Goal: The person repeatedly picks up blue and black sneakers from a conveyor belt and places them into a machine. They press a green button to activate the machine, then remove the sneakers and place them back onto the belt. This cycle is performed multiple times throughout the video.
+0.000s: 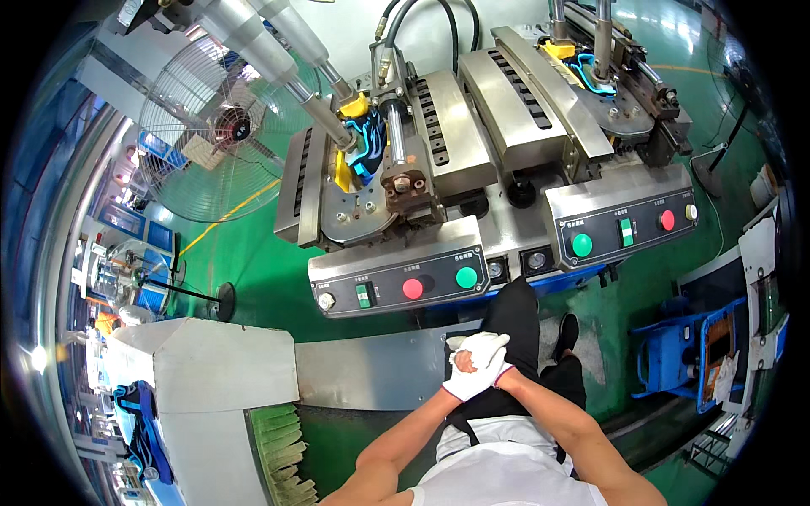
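Note:
My left hand (463, 384) and my right hand (489, 347), both in white knit gloves, are clasped together over my lap. Their fingers are closed, and I see no object between them. A patch of bare skin shows amid the gloves. Beyond my knees stands a metal machine with two stations. On its left station a blue and black piece (365, 145) sits by yellow blocks (343, 171), under slanted metal rods. A similar blue piece (593, 74) lies on the right station. Neither hand touches the machine.
Push buttons and switches line the left control panel (396, 282) and the right control panel (624, 221). A large caged fan (211, 126) stands left. A metal chute (363, 371) runs beside my lap to a white housing (202, 371) with green bristles (277, 447). A blue chair (671, 358) is at right.

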Demonstrator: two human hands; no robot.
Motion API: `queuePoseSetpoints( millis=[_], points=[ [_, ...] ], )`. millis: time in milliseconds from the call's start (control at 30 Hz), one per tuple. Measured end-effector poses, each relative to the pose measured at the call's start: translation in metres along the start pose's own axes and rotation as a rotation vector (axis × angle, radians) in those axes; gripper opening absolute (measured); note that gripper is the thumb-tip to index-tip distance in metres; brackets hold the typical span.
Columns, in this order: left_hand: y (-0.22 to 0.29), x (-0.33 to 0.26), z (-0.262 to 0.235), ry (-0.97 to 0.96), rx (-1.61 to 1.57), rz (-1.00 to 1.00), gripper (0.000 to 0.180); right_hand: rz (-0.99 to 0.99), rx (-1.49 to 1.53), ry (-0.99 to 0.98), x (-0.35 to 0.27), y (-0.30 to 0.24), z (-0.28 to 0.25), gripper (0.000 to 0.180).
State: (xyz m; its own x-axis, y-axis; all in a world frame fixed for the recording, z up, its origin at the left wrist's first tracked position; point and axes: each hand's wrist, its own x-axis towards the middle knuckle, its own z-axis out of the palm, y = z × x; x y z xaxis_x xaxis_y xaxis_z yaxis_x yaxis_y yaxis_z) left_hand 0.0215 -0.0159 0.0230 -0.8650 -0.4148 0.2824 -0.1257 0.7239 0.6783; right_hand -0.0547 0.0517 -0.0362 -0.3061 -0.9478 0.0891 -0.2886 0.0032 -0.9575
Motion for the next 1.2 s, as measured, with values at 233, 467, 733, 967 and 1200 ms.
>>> queuePoseSetpoints(
  millis=[233, 467, 733, 967, 1200],
  points=[
    [0.007, 0.005, 0.001, -0.036, 0.045, -0.001, 0.028, -0.022, -0.034, -0.015, -0.005, 0.008, -0.005, 0.028],
    [0.006, 0.003, 0.005, -0.002, 0.020, 0.022, 0.029, -0.032, -0.063, -0.025, -0.009, 0.011, -0.006, 0.028],
    [0.007, 0.003, 0.005, 0.027, -0.003, 0.014, 0.027, -0.035, -0.081, -0.027, -0.012, 0.009, -0.005, 0.027],
    [0.010, 0.007, 0.001, 0.017, -0.031, 0.007, 0.028, -0.034, -0.093, -0.022, -0.011, 0.008, -0.004, 0.027],
    [0.001, 0.004, 0.006, 0.028, -0.056, 0.039, 0.028, -0.038, -0.103, -0.029, -0.013, 0.008, -0.001, 0.027]
  ],
)
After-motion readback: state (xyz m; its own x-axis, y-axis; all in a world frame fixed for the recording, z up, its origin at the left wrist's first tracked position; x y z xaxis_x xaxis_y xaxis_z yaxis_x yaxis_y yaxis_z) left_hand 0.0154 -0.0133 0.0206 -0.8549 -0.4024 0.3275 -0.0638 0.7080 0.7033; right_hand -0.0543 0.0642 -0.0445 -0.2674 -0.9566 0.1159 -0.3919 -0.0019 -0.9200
